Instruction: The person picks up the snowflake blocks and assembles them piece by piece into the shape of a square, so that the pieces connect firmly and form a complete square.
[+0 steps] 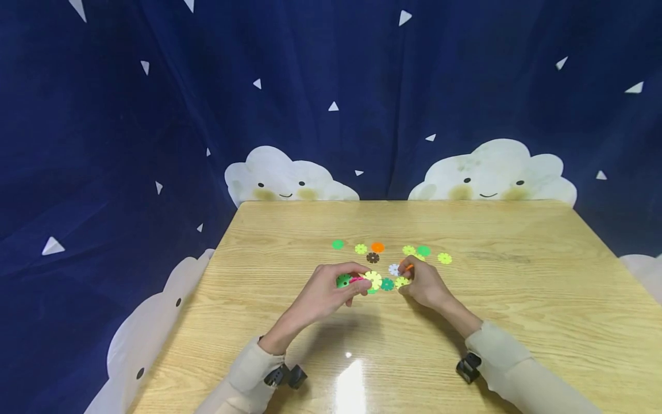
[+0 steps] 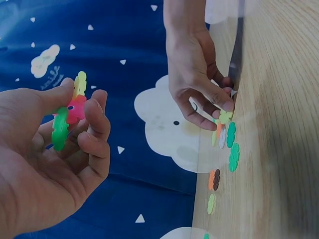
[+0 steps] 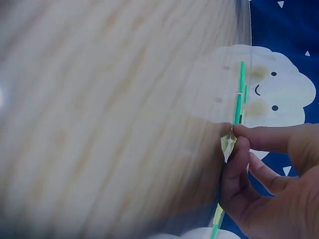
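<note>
In the left wrist view my left hand (image 2: 50, 154) holds a small joined piece of notched plastic snowflake discs: a green disc (image 2: 60, 130), a pink disc (image 2: 76, 112) and a yellow disc (image 2: 79, 84). Thumb and fingers pinch it above the table. My right hand (image 1: 426, 287) is low at the tabletop, its thumb and fingertips pinching a loose yellow-green disc (image 2: 226, 117) by the edge. Beside that disc lie a teal disc (image 1: 387, 284) and a white disc (image 1: 395, 269). An orange disc partly shows under the right fingers.
Farther back on the wooden table (image 1: 289, 230) lie more loose discs, among them a brown disc (image 1: 373, 258), an orange disc (image 1: 377, 247) and a green disc (image 1: 338, 244). A yellow disc (image 1: 445, 259) lies to the right. A dark blue curtain (image 1: 310, 69) hangs behind the table.
</note>
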Demonstrator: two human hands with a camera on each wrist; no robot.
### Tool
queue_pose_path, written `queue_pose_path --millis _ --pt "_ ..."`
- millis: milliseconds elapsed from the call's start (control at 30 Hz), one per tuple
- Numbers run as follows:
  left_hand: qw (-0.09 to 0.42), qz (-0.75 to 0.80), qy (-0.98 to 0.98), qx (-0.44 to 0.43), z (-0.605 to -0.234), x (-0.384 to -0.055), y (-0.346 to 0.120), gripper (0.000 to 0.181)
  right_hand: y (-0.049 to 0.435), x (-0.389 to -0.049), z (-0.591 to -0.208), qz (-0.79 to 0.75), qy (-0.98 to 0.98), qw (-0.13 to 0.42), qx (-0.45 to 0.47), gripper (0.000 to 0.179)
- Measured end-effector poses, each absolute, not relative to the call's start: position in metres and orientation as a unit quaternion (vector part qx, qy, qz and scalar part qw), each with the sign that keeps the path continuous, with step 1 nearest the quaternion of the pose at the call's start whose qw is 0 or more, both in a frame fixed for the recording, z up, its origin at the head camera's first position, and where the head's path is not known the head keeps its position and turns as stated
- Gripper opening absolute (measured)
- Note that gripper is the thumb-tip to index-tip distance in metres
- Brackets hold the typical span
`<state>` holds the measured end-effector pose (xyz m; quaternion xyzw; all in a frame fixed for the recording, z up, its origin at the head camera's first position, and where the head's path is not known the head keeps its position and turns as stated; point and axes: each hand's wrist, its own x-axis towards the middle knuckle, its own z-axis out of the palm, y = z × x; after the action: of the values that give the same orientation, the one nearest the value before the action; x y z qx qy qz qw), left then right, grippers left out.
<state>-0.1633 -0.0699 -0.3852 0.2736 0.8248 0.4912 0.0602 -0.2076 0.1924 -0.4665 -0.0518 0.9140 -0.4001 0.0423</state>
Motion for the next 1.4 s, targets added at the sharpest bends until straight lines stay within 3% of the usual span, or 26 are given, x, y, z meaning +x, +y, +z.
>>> queue_pose_path --millis 600,900,1400 --pt "0.078 0.500 0.820 0.268 -0.386 -0.162 -0.069 0.034 0.190 -0.192 -0.459 -0.484 0.869 0.068 -0.078 0.011" --pt "0.057 0.487 0.831 0.264 -0.386 -0.164 -0.067 0.031 0.185 -0.178 -0.435 -0.595 0.790 0.073 -0.131 0.016" --pt "0.066 0.503 0.816 0.279 -0.386 -0.163 -0.066 0.033 0.186 -0.159 -0.404 -0.675 0.732 0.028 -0.090 0.024"
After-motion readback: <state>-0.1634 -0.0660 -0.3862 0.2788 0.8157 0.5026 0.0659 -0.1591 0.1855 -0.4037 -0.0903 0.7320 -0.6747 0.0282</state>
